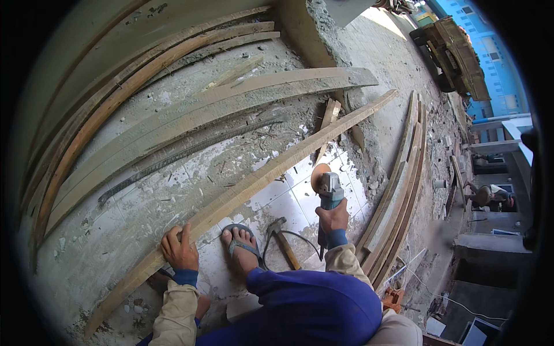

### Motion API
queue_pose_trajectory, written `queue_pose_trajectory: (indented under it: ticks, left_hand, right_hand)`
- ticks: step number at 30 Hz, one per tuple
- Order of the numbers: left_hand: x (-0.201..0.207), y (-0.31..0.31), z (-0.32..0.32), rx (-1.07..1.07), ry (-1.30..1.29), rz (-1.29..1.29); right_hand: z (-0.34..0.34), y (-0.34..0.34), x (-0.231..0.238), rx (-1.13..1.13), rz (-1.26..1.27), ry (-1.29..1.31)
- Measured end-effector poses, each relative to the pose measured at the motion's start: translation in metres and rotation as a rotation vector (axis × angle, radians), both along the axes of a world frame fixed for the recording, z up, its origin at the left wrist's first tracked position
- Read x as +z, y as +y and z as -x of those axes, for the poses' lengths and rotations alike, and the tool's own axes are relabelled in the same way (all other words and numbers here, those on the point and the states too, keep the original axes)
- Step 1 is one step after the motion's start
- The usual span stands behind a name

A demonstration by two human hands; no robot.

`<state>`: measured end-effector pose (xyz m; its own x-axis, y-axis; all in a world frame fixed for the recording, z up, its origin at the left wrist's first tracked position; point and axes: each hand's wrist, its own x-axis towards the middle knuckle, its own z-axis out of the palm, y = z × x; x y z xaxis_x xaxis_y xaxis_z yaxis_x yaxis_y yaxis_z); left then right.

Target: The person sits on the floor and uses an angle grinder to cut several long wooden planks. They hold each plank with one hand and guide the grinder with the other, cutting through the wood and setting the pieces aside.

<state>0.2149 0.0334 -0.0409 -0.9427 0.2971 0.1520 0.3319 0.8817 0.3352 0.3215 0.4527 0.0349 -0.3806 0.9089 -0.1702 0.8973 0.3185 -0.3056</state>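
A long wooden beam (248, 189) runs diagonally from the lower left up to the far right. My left hand (179, 249) is closed over the beam's near part, fingers on its top and thumb along the edge. In my right hand (333, 215) is a teal and grey angle grinder (330, 187), gripped around its body. An orange-brown disc (319, 177) sits at the grinder's far end, beside the beam and apart from it. Between my sandalled foot and the grinder lies a hammer (283, 241) with a wooden handle, a dark cable next to it.
Wide planks (190, 121) and a ribbed metal bar (190, 151) lie beyond the beam on the rubble-strewn tiled floor. Stacked timbers (398, 190) stretch along my right. A broken wall edge (314, 34) juts in at the top. A wooden-sided cart (453, 57) stands far right.
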Motion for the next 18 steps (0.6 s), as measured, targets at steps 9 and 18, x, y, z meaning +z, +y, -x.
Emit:
queue_pose_trajectory:
  ticks: [9,18]
  left_hand:
    - [-0.017,-0.018,0.019,-0.105,-0.154,-0.018]
    - [-0.027,-0.095,0.039,-0.085,-0.434,-0.027]
  right_hand:
    - [-0.003,-0.002,-0.014,0.038,0.035,0.103]
    - [0.001,0.001,-0.024,0.095,0.081,0.056]
